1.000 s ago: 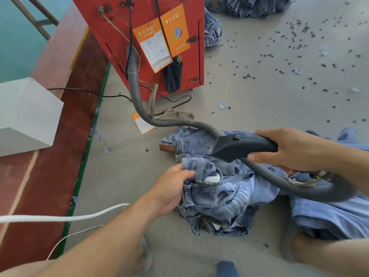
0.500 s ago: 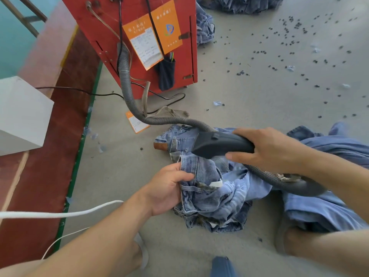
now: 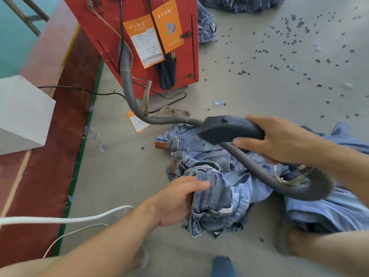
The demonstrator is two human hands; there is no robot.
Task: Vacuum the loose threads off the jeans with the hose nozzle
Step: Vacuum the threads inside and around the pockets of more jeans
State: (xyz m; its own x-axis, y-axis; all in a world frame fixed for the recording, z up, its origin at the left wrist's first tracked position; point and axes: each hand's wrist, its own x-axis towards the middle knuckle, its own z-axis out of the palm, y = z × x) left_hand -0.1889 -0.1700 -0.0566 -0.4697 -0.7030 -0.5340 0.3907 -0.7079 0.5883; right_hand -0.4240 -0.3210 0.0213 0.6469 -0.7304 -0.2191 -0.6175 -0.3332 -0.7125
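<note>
Nearest the person: white cord (image 3: 65, 218) runs in from the left edge across the floor, a thinner white wire curving just beneath it. Bit of blue fabric at the bottom edge, can't tell what it is.

Left hand (image 3: 175, 200) reaches in from lower left, thumb on top and fingers underneath, clamped on a bunched fold of the jeans (image 3: 215, 188). Jeans are crumpled on the grey floor (image 3: 123, 176) at centre, waistband end toward the red cabinet, a brown leather patch showing at their far left edge. More light blue denim (image 3: 329, 208) spreads to the right, under the right forearm.

Right hand (image 3: 279, 140) comes in from the right, fingers wrapped round the rear of the black hose nozzle (image 3: 223, 129). Nozzle mouth points left, sits over the waistband end of the jeans; contact or a gap, can't tell. Grey ribbed hose (image 3: 259, 172) loops down from under the right hand across the denim and curls back, draped over the very fabric being worked. Another stretch of the hose runs from behind the nozzle across the floor and up the red cabinet (image 3: 103, 27).

Cabinet front carries orange paper tags (image 3: 151, 37) and a dark pouch. Black cable trails on the floor at its base, orange tag lies flat beside the hose. White box (image 3: 22, 116) stands left on the red-brown strip. Far right: floor peppered with dark thread clumps (image 3: 299, 56). Denim pile (image 3: 239, 3) at the top edge.
</note>
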